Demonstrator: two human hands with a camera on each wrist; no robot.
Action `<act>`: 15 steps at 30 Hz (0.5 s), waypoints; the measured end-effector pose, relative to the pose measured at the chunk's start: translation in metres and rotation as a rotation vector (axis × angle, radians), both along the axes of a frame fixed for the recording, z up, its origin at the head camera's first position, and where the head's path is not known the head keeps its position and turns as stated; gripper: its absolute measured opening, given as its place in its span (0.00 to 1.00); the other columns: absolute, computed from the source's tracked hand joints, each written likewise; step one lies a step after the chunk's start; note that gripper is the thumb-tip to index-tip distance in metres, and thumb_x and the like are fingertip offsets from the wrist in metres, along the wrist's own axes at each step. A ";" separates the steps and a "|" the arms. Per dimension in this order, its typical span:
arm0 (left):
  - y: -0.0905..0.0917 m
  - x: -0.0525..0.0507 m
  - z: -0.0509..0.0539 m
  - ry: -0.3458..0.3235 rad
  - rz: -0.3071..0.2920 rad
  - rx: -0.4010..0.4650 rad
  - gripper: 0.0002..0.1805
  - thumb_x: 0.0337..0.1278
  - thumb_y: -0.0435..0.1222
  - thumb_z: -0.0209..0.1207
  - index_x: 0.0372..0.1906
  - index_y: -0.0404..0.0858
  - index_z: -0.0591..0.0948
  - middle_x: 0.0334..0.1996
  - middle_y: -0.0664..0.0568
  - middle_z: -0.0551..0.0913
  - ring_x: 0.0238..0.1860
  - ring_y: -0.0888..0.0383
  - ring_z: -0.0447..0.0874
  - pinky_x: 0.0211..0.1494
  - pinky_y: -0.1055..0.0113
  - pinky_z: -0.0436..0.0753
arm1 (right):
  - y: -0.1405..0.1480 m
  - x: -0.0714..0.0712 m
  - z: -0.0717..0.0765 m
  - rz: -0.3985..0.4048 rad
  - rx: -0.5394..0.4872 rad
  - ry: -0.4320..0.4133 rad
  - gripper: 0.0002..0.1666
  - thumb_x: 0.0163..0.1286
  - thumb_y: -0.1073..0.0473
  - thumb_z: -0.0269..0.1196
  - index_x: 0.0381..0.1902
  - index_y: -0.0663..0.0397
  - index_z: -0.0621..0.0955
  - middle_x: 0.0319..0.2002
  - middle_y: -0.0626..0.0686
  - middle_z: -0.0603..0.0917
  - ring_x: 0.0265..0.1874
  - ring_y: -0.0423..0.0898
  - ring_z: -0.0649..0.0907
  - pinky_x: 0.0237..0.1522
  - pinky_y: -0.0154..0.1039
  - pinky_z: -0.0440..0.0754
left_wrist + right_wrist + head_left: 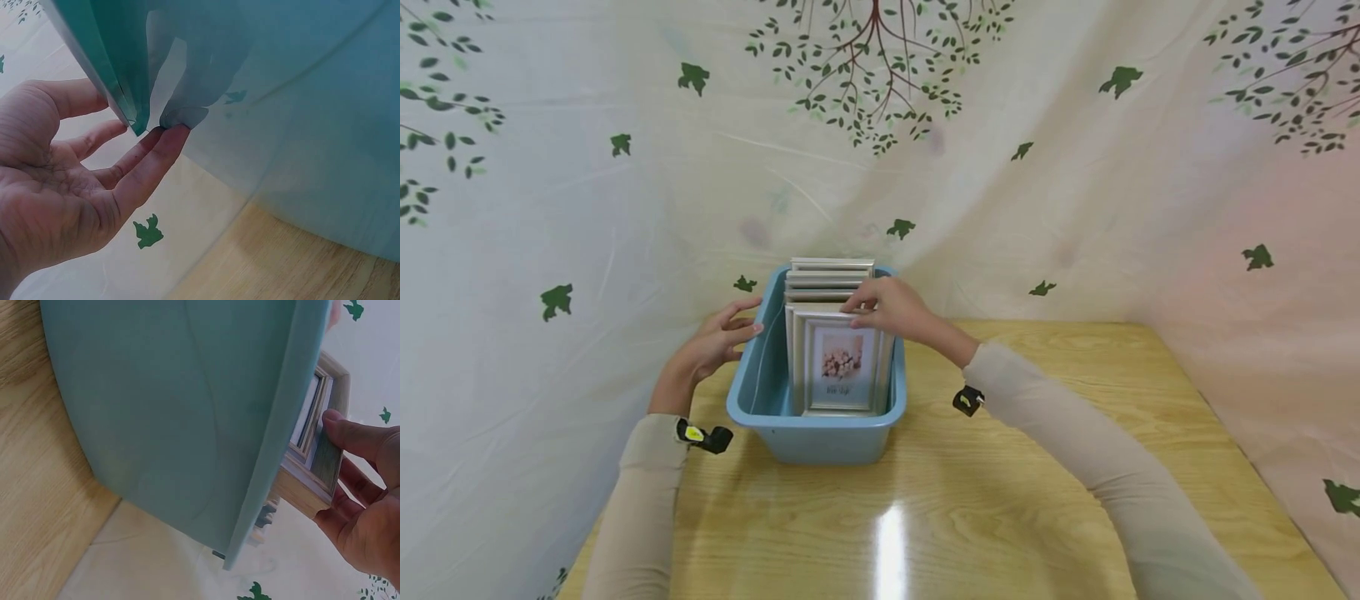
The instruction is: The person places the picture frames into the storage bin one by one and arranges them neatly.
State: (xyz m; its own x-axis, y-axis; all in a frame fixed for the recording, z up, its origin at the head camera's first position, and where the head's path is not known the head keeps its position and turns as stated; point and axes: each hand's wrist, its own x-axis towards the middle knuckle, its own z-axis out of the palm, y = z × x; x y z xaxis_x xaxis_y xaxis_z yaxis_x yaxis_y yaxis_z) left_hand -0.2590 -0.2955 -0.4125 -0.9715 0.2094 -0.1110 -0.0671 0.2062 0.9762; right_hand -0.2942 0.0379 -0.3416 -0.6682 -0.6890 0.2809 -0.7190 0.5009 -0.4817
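A light blue plastic basin (pixel 831 442) stands on the table with several silvery picture frames (pixel 831 264) upright in a row inside it. The front picture frame (pixel 842 360) shows a pink flower print and faces me. My right hand (pixel 887 308) pinches that frame at its top right, thumb on the front face and fingers behind, as the right wrist view shows. To the left of the basin, my left hand (pixel 711 342) touches its side at the rim; in the left wrist view the fingers (pixel 153 165) are extended, with a fingertip against the outer wall.
The wood-grain table (pixel 1000 500) runs in front of the basin and to its right. A pale cloth (pixel 970 208) printed with leaves and branches hangs close behind the basin and along both sides. Small black cameras (pixel 967 401) sit on both wrists.
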 end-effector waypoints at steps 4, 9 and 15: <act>0.000 0.000 0.000 -0.002 -0.001 0.010 0.39 0.76 0.41 0.56 0.82 0.46 0.52 0.75 0.33 0.62 0.50 0.70 0.80 0.47 0.67 0.87 | -0.002 -0.002 -0.006 0.009 0.000 -0.025 0.11 0.65 0.60 0.73 0.46 0.53 0.90 0.45 0.52 0.90 0.45 0.48 0.85 0.49 0.43 0.83; 0.000 0.001 0.000 -0.002 -0.001 0.009 0.39 0.75 0.40 0.57 0.82 0.46 0.53 0.75 0.33 0.62 0.51 0.69 0.80 0.47 0.66 0.87 | -0.004 -0.006 -0.012 0.017 -0.001 -0.042 0.11 0.65 0.60 0.73 0.46 0.53 0.90 0.46 0.52 0.90 0.42 0.47 0.85 0.46 0.42 0.83; 0.001 -0.001 0.000 0.004 -0.001 0.021 0.38 0.75 0.39 0.56 0.82 0.44 0.54 0.74 0.33 0.63 0.52 0.69 0.80 0.48 0.66 0.87 | -0.006 -0.008 -0.013 0.049 0.038 -0.037 0.12 0.66 0.59 0.72 0.47 0.52 0.90 0.44 0.51 0.89 0.38 0.44 0.84 0.41 0.38 0.81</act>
State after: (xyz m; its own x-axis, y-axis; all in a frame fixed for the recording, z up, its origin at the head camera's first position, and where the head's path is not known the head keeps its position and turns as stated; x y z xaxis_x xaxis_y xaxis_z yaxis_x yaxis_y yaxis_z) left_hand -0.2597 -0.2949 -0.4128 -0.9718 0.2125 -0.1023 -0.0627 0.1855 0.9806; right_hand -0.3021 0.0322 -0.3548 -0.6425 -0.7311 0.2296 -0.7255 0.4839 -0.4894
